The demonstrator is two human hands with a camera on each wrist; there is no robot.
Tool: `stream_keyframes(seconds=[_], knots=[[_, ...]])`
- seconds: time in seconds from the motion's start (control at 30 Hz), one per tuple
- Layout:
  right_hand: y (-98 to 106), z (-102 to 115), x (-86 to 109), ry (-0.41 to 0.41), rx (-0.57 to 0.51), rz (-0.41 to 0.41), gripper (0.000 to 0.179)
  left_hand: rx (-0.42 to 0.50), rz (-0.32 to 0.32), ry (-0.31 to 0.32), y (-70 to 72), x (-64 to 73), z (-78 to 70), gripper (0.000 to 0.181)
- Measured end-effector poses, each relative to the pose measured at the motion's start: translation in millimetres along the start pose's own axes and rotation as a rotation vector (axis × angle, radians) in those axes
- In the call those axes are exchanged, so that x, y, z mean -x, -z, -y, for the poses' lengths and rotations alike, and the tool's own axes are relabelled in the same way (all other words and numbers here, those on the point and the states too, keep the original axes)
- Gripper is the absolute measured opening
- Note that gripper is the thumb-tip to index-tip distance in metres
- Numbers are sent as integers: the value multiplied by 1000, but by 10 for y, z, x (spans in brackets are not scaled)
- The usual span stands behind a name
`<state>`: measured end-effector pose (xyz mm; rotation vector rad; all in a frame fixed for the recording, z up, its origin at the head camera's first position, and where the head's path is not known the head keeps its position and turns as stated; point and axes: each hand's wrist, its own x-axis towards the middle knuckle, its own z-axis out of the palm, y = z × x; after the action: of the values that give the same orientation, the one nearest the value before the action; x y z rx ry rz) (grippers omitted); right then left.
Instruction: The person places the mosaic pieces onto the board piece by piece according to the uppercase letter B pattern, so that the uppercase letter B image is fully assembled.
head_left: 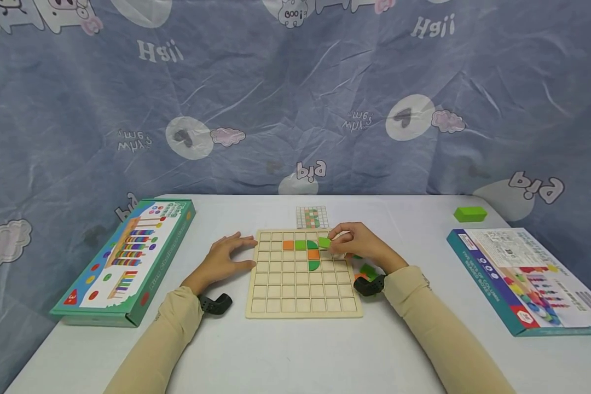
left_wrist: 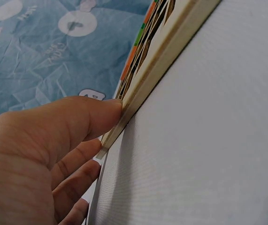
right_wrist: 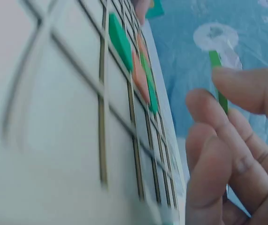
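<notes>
A wooden grid board (head_left: 280,291) lies flat on the white table. In its upper rows sit an orange square tile (head_left: 288,245), a green square tile (head_left: 300,244), two green rounded tiles, the lower one (head_left: 314,265) below another orange tile (head_left: 313,254). My right hand (head_left: 357,242) pinches a light green tile (right_wrist: 222,101) between thumb and fingers, above the board's upper right part. At the left edge of the board, my left hand (head_left: 221,260) touches the rim with thumb and fingertips, its fingers fairly straight; the left wrist view shows the thumb (left_wrist: 103,115) against the rim.
Behind the board lies a small pattern card (head_left: 312,217). Loose green and orange tiles (head_left: 368,271) lie beside the board, partly hidden by the right wrist. A toy box (head_left: 128,257) stands left, another box (head_left: 532,279) right, with a green block (head_left: 470,214) behind it.
</notes>
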<state>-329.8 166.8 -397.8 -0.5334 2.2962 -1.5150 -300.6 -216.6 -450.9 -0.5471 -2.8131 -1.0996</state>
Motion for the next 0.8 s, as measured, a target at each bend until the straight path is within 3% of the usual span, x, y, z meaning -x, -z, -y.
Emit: stream_keyframes(seconds=[0.6, 0.8], knots=[[-453, 66, -66, 16, -153, -30, 35, -6, -2, -2, 3, 7, -18, 56], [-509, 53, -86, 18, -131, -54, 34, -2, 0, 2, 5, 4, -18, 56]])
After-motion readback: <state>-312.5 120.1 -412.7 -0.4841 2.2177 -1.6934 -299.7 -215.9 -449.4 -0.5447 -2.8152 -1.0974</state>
